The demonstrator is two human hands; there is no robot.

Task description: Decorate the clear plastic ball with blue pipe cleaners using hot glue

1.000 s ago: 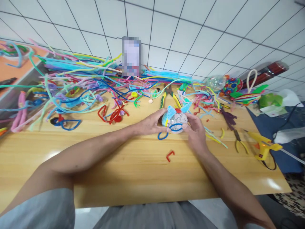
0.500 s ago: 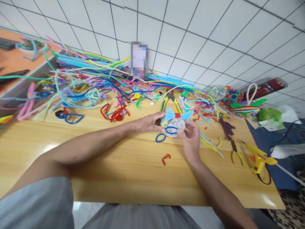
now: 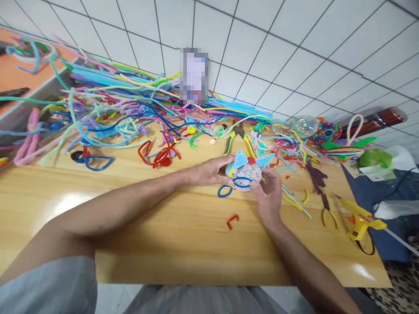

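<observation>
Both hands hold a small round glittery ball (image 3: pixel 244 173) just above the wooden table (image 3: pixel 183 244). The ball has two light blue ears, a red dot on top and a blue pipe-cleaner loop on its front. My left hand (image 3: pixel 209 171) cups its left side with curled fingers. My right hand (image 3: pixel 270 192) pinches its right and lower side. A blue pipe-cleaner ring (image 3: pixel 224 191) lies on the table below the left hand. A small red bent piece (image 3: pixel 232 221) lies nearer to me.
A big tangle of coloured pipe cleaners (image 3: pixel 124 109) covers the table's far side. Yellow-handled pliers (image 3: pixel 236 139) lie behind the ball. Small pliers (image 3: pixel 327 208) and a yellow glue gun (image 3: pixel 358 218) are at the right. Finished colourful crafts (image 3: pixel 334 139) stand at the far right.
The view shifted slightly. Both hands keep hold of the ball, and the right hand's fingers have moved a little along its lower right side.
</observation>
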